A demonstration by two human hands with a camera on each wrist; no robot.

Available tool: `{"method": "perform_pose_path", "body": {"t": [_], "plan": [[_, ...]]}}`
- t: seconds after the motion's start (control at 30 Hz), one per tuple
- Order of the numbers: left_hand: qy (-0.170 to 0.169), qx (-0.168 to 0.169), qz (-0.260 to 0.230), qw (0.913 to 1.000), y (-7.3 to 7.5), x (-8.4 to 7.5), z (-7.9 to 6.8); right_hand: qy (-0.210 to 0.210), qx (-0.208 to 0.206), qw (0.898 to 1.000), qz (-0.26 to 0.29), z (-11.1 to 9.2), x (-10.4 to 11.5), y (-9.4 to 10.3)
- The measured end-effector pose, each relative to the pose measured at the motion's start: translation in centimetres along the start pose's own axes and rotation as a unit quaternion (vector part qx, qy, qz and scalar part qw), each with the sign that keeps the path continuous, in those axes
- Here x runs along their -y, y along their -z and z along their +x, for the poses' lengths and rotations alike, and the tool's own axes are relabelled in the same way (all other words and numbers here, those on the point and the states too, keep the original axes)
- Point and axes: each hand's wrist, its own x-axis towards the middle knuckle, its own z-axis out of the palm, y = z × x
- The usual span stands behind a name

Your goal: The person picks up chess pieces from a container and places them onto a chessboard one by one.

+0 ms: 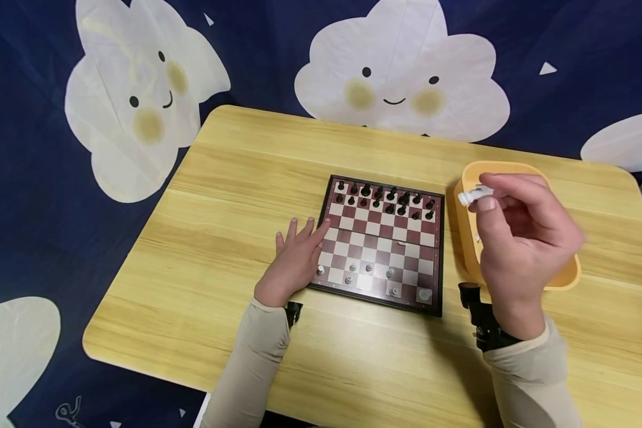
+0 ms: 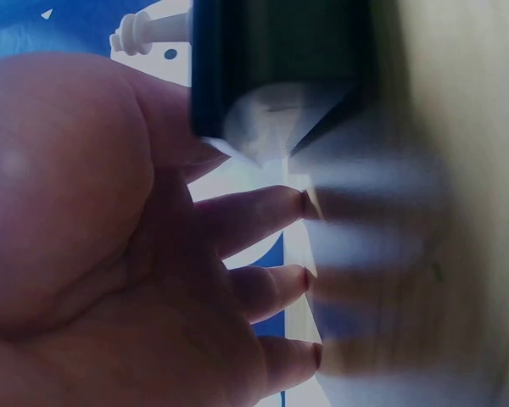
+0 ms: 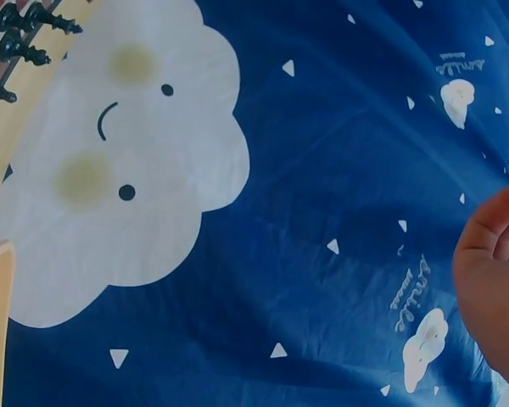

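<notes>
The right hand (image 1: 529, 244) pinches a white chess piece (image 1: 472, 195) near the tray (image 1: 463, 238), the left hand (image 1: 295, 261) spread at the chessboard (image 1: 373, 242)

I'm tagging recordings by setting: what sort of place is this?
Probably an indoor play corner, perhaps one staged for recording: a chessboard lies on a wood-look table, with a dark-blue, smiling-cloud backdrop behind it.
</notes>
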Motion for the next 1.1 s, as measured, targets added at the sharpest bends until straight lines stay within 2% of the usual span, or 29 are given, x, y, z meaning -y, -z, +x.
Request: {"method": "perform_pose_path", "body": {"t": [0.1,0.17,0.23,0.3,0.33,0.4,0.5,0.57,0.67,0.9,0.97,1.0,1.1], "plan": [[-0.001,-0.002,0.003,1.0000,0.0,0.0,0.0,0.000,0.027,1.000,0.002,-0.4,-0.3,-0.1],[-0.003,-0.004,0.005,1.0000,0.0,0.0,0.0,-0.003,0.061,0.998,-0.004,-0.7,-0.5,0.0],[-0.002,-0.005,0.005,1.0000,0.0,0.1,0.0,-0.003,0.120,0.992,-0.043,-1.0,-0.8,0.2],[-0.002,-0.004,0.004,1.0000,0.1,0.1,0.0,-0.011,0.196,0.976,-0.091,-1.2,-1.1,0.5],[-0.001,-0.004,0.004,1.0000,0.1,0.1,0.0,-0.012,0.237,0.963,-0.127,-1.3,-1.2,0.8],[-0.002,-0.003,0.002,1.0000,0.1,0.1,0.0,-0.012,0.319,0.929,-0.190,-1.4,-1.3,1.2],[-0.001,0.000,0.002,1.0000,0.1,0.2,0.0,-0.021,0.407,0.877,-0.256,-1.8,-1.7,1.7],[0.000,0.005,0.002,1.0000,0.1,0.1,0.0,-0.026,0.442,0.849,-0.289,-2.2,-2.0,1.8],[0.001,0.010,0.002,1.0000,0.1,0.1,0.1,-0.042,0.481,0.813,-0.327,-3.2,-2.6,1.7],[-0.002,0.012,0.008,0.9999,0.2,0.1,0.1,-0.126,0.568,0.722,-0.376,-5.9,-3.9,0.3],[-0.002,0.013,0.011,0.9999,0.2,0.2,0.1,-0.131,0.583,0.703,-0.386,-6.6,-4.2,0.0],[-0.002,0.013,0.012,0.9998,0.2,0.2,0.1,-0.130,0.588,0.697,-0.389,-6.9,-4.3,-0.2],[-0.001,0.013,0.014,0.9998,0.3,0.2,0.0,-0.108,0.595,0.690,-0.397,-7.7,-4.6,-0.4]]}}
